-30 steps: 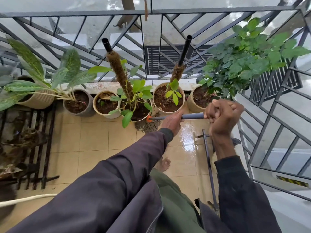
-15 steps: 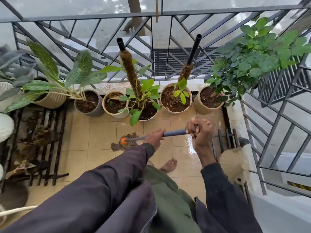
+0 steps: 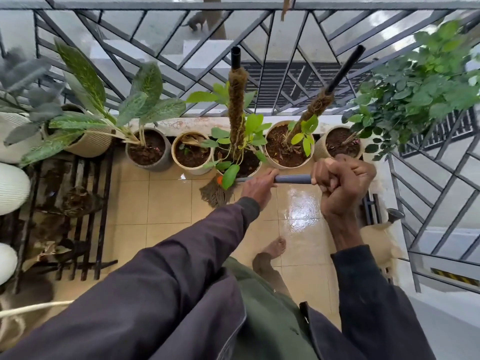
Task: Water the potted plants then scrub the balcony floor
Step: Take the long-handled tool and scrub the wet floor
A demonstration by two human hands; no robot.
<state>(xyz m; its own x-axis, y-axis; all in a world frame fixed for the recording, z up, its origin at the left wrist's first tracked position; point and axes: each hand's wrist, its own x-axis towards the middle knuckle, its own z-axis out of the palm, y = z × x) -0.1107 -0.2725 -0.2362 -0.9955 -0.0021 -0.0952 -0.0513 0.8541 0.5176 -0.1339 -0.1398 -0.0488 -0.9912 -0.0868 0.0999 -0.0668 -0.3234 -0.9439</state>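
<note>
**Mop head at the pots**

The tiled balcony floor shines wet on the right. Potted plants line its far edge below the railing. The mop head rests on the floor before them. The left hand and right hand grip its grey handle.

No legible text, brand, number or label anywhere. Nearest to a sign: a yellow-and-black striped strip, without letters, on a pale ledge just beyond the railing, low at its right end. Plain walls on the pots along the railing's foot, with no print to read.
</note>
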